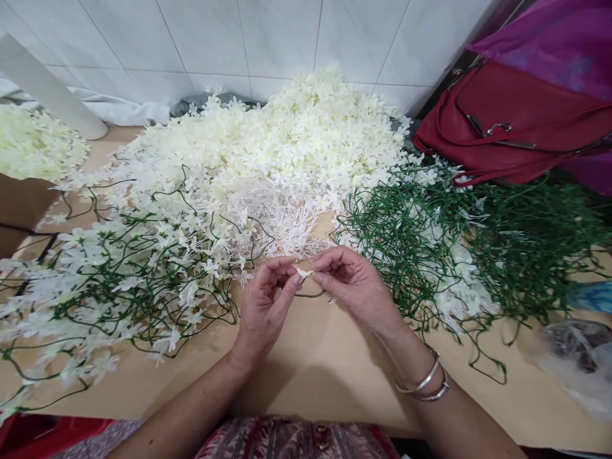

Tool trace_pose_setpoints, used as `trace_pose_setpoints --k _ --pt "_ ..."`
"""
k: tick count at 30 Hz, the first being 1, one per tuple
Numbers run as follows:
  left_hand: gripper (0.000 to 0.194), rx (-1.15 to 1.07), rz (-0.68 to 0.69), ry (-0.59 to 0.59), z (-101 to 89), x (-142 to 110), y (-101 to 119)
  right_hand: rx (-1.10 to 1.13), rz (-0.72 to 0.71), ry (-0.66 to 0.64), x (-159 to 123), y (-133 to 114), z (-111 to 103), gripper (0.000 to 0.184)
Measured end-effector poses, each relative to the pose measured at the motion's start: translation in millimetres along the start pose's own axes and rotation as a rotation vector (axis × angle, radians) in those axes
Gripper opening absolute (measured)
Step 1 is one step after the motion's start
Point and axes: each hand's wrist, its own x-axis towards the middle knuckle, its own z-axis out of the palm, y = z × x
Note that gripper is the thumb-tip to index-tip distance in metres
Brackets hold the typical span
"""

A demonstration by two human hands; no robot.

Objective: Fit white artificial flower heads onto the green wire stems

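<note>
Tabletop [329,376] is covered at back by loose white blossoms [310,134]; stemmed flowers [129,274] are heaped left, green stems [392,242] right. Between these heaps, above the tabletop, a small white flower [305,273] is pinched by left hand [264,305] and right hand [359,290] fingertips.

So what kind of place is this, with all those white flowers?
Probably a small craft workshop, or a home corner used like one: there's a heap of loose white artificial blossoms, a tangle of green stems, and a table by a tiled wall.
</note>
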Motion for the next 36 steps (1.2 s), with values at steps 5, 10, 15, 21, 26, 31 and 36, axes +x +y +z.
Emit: trace_pose_setpoints --k 5,10,15,21,26,31,36 --pt "0.024 0.103 0.033 -0.028 -2.9 1.7 -0.9 -0.046 0.007 -0.012 -3.5 4.2 4.5 0.014" --pt "0.011 0.192 0.147 -0.064 -3.9 3.8 2.3 -0.117 -0.1 -0.023 -3.6 4.9 5.1 0.006" --pt "0.005 0.08 0.135 0.01 -0.2 0.5 4.7 -0.073 -0.084 -0.032 -4.1 3.3 8.8 0.003" --pt "0.013 -0.118 0.07 0.16 4.4 3.3 10.8 -0.091 -0.124 -0.137 -5.6 -7.7 8.8 0.003" --pt "0.023 -0.129 -0.082 0.189 2.1 3.7 14.1 -0.413 -0.152 0.207 7.2 -26.0 -21.3 0.002" --pt "0.014 -0.091 -0.038 0.125 1.0 5.4 16.3 -0.904 -0.246 0.187 30.1 -44.5 -45.8 0.01" --pt "0.017 -0.177 -0.029 0.09 -0.6 7.0 15.9 -1.341 -0.243 0.079 47.4 -49.2 -38.1 0.019"
